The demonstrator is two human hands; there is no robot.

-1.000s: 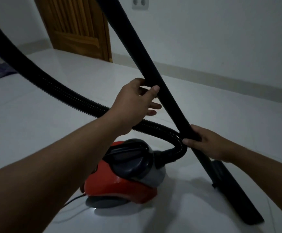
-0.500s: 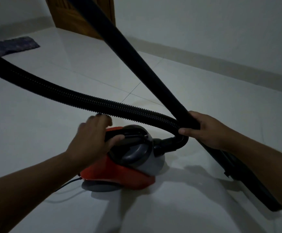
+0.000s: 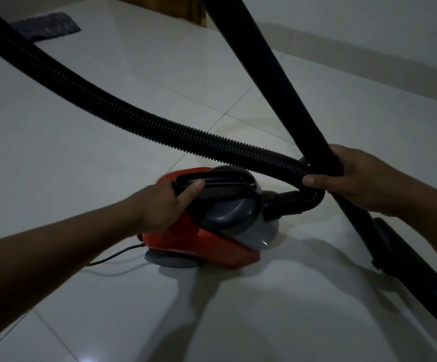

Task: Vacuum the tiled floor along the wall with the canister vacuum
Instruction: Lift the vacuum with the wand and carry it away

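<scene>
A red and grey canister vacuum [image 3: 212, 244] sits on the white tiled floor [image 3: 81, 152] in front of me. My left hand [image 3: 168, 205] is wrapped around its black carry handle [image 3: 220, 182] on top. My right hand [image 3: 353, 178] grips the black rigid wand [image 3: 269, 66], which slants from the top of the view down to the flat floor nozzle [image 3: 418, 278] at the lower right. A ribbed black hose [image 3: 134, 116] arcs from the upper left into the canister's front.
The white wall and its baseboard [image 3: 368, 48] run across the back right. A wooden door's bottom [image 3: 191, 11] is at the top centre. A dark mat [image 3: 47, 26] lies at the upper left. The power cord [image 3: 113, 257] trails left from the canister.
My left hand let go of the wand, dropped onto the canister and closed around its handle. My view tilted down and nearer. My right hand kept its hold on the wand.
</scene>
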